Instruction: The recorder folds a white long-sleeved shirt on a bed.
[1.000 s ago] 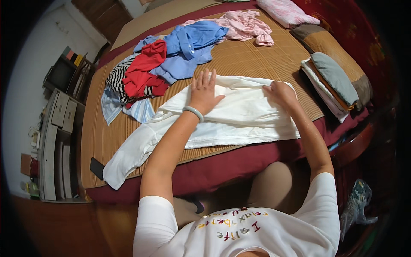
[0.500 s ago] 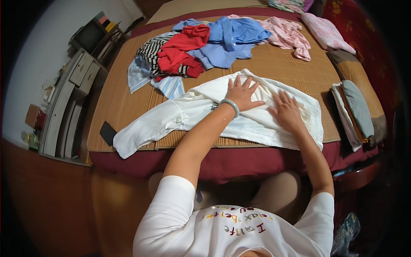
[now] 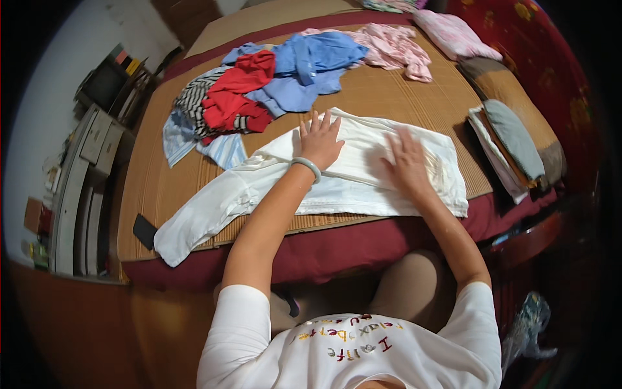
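**Two hands pressed flat on a white garment on a bed**

The left hand (image 3: pixel 319 138) lies palm down with fingers spread apart on a white long-sleeved garment (image 3: pixel 337 181), gripping nothing. A pale bangle (image 3: pixel 306 165) circles its wrist. The right hand (image 3: pixel 406 159) also rests flat and open on the same garment, a little to the right; it is blurred, so its fingers are hard to make out.

The garment is spread across the near edge of a woven bamboo mat (image 3: pixel 382 97) that covers the bed, with one sleeve trailing toward the lower left corner. A black phone (image 3: pixel 144 231) sits just beside that sleeve's end.

Farther back on the mat lies a heap of clothes: a red top (image 3: pixel 236 97), a blue shirt (image 3: pixel 311 61), a black-and-white striped piece (image 3: pixel 191 104) and a pink garment (image 3: pixel 395 48). At the right edge is a stack of folded clothes (image 3: pixel 508 139). Left of the bed stands a grey cabinet (image 3: pixel 81 188).
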Available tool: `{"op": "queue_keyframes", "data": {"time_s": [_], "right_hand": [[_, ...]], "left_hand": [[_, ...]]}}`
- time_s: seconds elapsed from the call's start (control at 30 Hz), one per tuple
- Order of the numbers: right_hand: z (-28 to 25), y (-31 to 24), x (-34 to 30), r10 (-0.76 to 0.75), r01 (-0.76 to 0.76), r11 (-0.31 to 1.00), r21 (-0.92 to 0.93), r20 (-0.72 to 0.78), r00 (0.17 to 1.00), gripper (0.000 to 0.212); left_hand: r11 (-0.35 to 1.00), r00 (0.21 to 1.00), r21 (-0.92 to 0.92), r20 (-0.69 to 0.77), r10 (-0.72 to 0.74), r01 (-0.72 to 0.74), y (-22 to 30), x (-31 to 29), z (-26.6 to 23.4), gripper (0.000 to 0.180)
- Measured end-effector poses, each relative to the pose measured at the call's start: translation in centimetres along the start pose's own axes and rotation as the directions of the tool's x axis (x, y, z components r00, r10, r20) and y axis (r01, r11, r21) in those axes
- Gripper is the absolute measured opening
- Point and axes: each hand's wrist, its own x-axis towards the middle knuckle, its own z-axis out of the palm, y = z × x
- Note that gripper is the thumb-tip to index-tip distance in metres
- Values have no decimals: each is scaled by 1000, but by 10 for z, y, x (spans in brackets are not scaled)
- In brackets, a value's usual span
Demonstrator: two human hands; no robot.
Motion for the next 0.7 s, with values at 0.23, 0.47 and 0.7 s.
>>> {"op": "queue_keyframes", "data": {"time_s": [0.23,0.47,0.7], "right_hand": [[-2,-4,-1,-15,-42,978,206,268,963,60],[12,62,-18,198,-210,977,36,209,958,68],[25,60,-18,194,-195,981,-6,134,972,64]], "left_hand": [[998,981,-59,190,37,-26,39,12,-4,91],[998,987,-43,160,-30,37,29,21,3,92],[997,988,-78,154,-17,29,63,-31,-3,88]]}}
